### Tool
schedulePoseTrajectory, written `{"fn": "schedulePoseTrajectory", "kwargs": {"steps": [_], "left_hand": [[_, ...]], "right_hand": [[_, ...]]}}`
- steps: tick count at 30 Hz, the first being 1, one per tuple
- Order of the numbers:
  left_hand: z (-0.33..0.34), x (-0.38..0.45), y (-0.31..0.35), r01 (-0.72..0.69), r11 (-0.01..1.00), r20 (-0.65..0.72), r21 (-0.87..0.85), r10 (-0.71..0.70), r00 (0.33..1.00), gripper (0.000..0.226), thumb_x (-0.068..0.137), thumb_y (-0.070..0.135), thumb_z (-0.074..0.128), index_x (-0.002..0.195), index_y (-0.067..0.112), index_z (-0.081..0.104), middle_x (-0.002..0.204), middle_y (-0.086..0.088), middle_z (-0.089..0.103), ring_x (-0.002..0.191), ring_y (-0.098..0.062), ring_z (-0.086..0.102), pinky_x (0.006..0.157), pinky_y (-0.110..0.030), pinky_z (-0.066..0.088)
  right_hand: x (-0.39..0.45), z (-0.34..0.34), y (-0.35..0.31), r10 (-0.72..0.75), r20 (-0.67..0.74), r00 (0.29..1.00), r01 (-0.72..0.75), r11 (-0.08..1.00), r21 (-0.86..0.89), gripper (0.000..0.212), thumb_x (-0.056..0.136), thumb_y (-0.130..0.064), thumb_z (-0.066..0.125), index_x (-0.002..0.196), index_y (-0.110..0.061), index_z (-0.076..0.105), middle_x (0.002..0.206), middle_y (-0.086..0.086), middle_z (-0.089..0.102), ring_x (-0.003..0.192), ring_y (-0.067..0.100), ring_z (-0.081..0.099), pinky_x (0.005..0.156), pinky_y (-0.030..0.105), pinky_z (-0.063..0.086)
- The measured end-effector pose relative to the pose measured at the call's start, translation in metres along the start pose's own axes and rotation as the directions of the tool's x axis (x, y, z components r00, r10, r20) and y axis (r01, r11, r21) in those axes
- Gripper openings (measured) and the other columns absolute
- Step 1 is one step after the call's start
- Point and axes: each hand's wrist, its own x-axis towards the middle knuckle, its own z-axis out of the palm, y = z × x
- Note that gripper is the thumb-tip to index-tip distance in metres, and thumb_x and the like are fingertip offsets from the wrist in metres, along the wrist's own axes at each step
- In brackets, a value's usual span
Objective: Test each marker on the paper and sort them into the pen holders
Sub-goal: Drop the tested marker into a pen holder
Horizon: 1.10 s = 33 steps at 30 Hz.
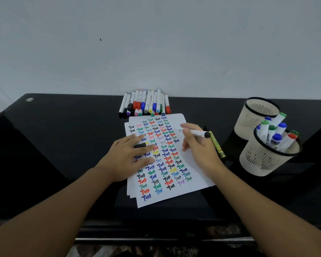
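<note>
- My right hand (198, 143) grips a black-capped marker (197, 133) over the paper (193, 164).
- My left hand (130, 156) presses flat on it, a black cap (140, 145) between the fingers.

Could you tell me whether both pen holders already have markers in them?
No, only the nearer pen holder holds markers; the farther pen holder looks empty.

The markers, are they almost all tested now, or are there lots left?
Some are done: the nearer pen holder holds several markers, and the paper is full of coloured "Test" words. The farther pen holder looks empty. Now the right hand grips a black marker with its tip at the paper, while the left hand presses the sheet with a black cap between its fingers. A whole row of markers waits.
</note>
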Motion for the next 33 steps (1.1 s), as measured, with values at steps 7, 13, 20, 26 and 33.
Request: {"fn": "schedulePoseTrajectory", "kwargs": {"steps": [7,13,20,26,33], "left_hand": [[-0.003,0.000,0.004,0.032,0.999,0.039,0.000,-0.032,0.999,0.073,0.080,0.094,0.020,0.147,0.066,0.020,0.168,0.016,0.007,0.155,-0.011,-0.001,0.123,-0.042,0.003],[-0.004,0.000,0.005,0.043,0.999,0.039,-0.015,-0.043,0.998,0.075,0.080,0.094,0.022,0.148,0.064,0.021,0.168,0.017,0.008,0.155,-0.011,0.000,0.123,-0.043,0.004],[-0.001,0.001,0.004,0.048,0.999,0.014,-0.020,-0.048,0.999,0.085,0.075,0.099,0.015,0.150,0.061,0.024,0.168,0.016,0.010,0.155,-0.011,0.003,0.124,-0.045,0.008],[0.001,0.002,0.002,0.045,0.999,0.002,-0.022,-0.045,0.999,0.083,0.076,0.098,0.017,0.150,0.060,0.025,0.168,0.015,0.012,0.155,-0.012,0.005,0.125,-0.046,0.010],[0.001,0.002,0.002,0.048,0.998,-0.004,-0.029,-0.049,0.999,0.083,0.076,0.098,0.017,0.150,0.061,0.025,0.167,0.016,0.013,0.155,-0.011,0.006,0.125,-0.047,0.011]], "right_hand": [[-0.013,-0.009,0.012,0.028,-0.066,0.997,-0.038,0.986,-0.159,0.011,0.100,-0.036,0.068,0.105,-0.028,0.073,0.093,-0.010,0.075,0.087,0.003,0.069,0.078,0.024,0.055],[-0.010,-0.005,0.014,0.024,-0.058,0.998,-0.041,0.952,-0.303,0.018,0.099,-0.039,0.068,0.108,-0.024,0.068,0.093,-0.010,0.074,0.083,0.008,0.072,0.077,0.040,0.061],[-0.003,-0.005,0.015,0.072,-0.025,0.997,-0.076,0.959,-0.274,0.018,0.103,-0.036,0.063,0.091,-0.023,0.067,0.097,-0.010,0.068,0.089,0.015,0.068,0.089,0.046,0.057],[-0.002,-0.004,0.012,0.113,-0.009,0.994,-0.111,0.955,-0.275,0.022,0.104,-0.035,0.061,0.084,-0.026,0.065,0.095,-0.012,0.068,0.093,0.013,0.068,0.093,0.045,0.056],[-0.002,-0.003,0.010,0.151,-0.006,0.988,-0.146,0.941,-0.305,0.024,0.103,-0.038,0.061,0.087,-0.022,0.068,0.096,-0.009,0.070,0.093,0.016,0.069,0.092,0.050,0.057]]}}
